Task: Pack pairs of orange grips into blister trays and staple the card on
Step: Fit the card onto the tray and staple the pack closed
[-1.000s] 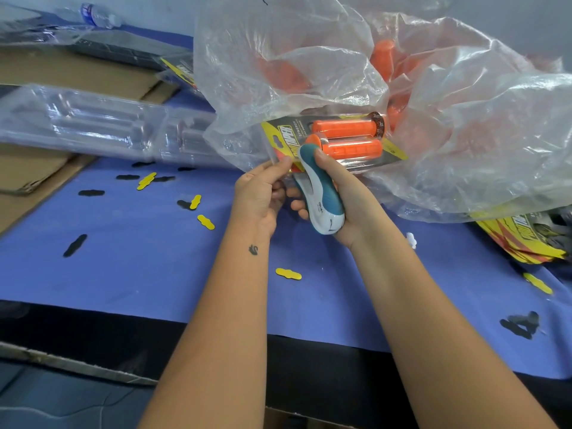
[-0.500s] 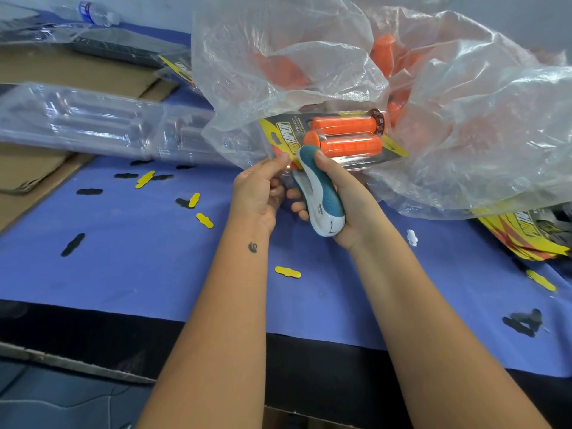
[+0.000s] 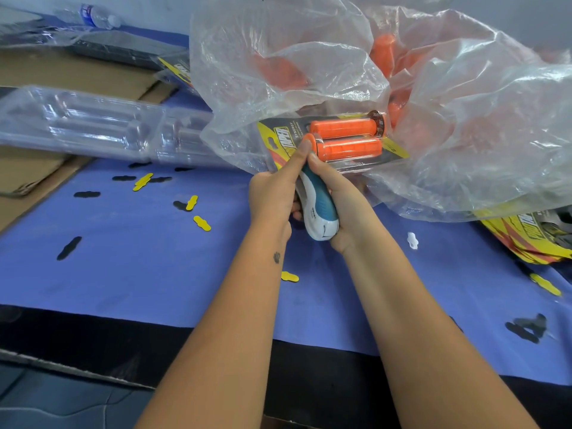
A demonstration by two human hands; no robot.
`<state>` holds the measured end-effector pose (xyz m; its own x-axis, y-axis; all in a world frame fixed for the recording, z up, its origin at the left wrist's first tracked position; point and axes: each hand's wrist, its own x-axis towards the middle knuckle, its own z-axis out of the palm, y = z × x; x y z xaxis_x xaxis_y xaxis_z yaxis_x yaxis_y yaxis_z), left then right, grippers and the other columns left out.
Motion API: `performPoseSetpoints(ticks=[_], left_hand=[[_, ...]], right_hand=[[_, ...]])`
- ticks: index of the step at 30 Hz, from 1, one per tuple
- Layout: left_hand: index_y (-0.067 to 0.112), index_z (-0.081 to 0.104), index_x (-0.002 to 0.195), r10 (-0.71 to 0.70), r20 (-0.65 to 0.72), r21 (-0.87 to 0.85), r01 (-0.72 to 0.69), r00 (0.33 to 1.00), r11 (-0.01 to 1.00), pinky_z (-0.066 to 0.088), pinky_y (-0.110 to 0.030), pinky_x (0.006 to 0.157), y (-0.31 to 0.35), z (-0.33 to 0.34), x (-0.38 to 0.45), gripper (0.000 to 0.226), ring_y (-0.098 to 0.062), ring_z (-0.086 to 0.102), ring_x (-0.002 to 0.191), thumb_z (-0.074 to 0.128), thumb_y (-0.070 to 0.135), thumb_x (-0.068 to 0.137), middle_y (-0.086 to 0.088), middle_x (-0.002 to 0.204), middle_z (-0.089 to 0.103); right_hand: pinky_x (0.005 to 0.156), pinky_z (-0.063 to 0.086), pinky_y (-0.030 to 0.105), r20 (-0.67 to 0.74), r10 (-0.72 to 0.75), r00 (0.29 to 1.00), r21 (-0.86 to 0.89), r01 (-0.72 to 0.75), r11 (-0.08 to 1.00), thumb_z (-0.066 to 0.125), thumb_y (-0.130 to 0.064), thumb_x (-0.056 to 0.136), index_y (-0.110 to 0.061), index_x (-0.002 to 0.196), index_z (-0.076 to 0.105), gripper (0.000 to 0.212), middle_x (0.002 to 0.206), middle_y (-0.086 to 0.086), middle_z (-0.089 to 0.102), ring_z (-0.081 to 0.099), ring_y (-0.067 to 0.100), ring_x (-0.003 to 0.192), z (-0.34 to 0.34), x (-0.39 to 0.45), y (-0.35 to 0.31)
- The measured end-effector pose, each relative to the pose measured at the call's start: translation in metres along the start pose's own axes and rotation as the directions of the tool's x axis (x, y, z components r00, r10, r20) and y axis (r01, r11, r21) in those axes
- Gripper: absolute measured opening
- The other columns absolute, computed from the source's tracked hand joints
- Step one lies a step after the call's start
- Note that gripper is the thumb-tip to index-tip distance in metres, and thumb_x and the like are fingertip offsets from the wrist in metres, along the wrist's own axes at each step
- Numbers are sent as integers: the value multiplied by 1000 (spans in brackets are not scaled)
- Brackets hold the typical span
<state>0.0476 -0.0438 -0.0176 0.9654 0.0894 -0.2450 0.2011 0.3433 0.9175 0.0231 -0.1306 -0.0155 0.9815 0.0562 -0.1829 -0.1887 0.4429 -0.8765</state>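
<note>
Near edge of the tabletop: the blue mat [image 3: 130,267] runs to the front edge; yellow and black punch-outs [image 3: 201,223] lie scattered on it, probably hang-hole waste from the cards.

Right hand: the right hand [image 3: 343,209] is wrapped tight around the white-and-teal stapler [image 3: 318,212], butt toward the person and nose pointing away at the pack, so a squeeze would drive a staple through its near edge.

Left hand: the left hand [image 3: 272,196] is closed beside the stapler, thumb stretched up to the stapler's nose and the pack's edge; it seems to pinch card and blister together and steady the nose so the layers do not slip.

Task's thing: the blister pack [image 3: 337,140] is held above the mat toward the middle of the tabletop, its printed card [image 3: 280,140] behind two orange grips [image 3: 349,148] lying side by side.

Step in hand, as I judge it: stapling the card on along the near edge; whether the staple is in, I cannot tell.

Left edge, farther back: empty clear blister trays [image 3: 83,125] are stacked within reach for the next pair.

Right edge: loose yellow cards [image 3: 535,233] lie in a pile.

Far side: a crumpled clear plastic bag [image 3: 464,119] holds more loose orange grips [image 3: 382,51], the stock, just behind the pack.
</note>
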Motion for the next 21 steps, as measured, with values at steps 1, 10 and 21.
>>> performPoseSetpoints(ticks=[1, 10, 21], left_hand=[[21, 53, 53, -16, 14, -16, 16, 1000, 1000, 31, -18, 37, 0, 0, 0, 47, -14, 45, 37, 84, 54, 65, 4, 45, 49], [12, 53, 66, -75, 17, -102, 76, 997, 992, 31, -16, 35, -1, 4, 0, 37, -16, 44, 33, 80, 35, 78, -3, 47, 46], [14, 61, 67, -15, 13, -28, 16, 1000, 999, 33, -14, 34, -2, 2, 1, 24, -10, 52, 34, 78, 26, 78, 4, 44, 56]], right_hand=[[51, 48, 26, -9, -1, 1000, -14, 1, 1000, 63, -38, 90, -10, 98, 66, 28, 76, 8, 65, 62, 20, 61, 0, 0, 0], [50, 50, 26, -131, 25, 991, -145, -44, 988, 72, -41, 84, -6, 89, 71, 35, 74, 15, 66, 61, 24, 55, -3, -2, -2], [64, 56, 31, -72, 103, 992, -112, -111, 988, 69, -47, 86, -10, 93, 70, 39, 82, 10, 69, 66, 23, 72, -10, 6, -4]])
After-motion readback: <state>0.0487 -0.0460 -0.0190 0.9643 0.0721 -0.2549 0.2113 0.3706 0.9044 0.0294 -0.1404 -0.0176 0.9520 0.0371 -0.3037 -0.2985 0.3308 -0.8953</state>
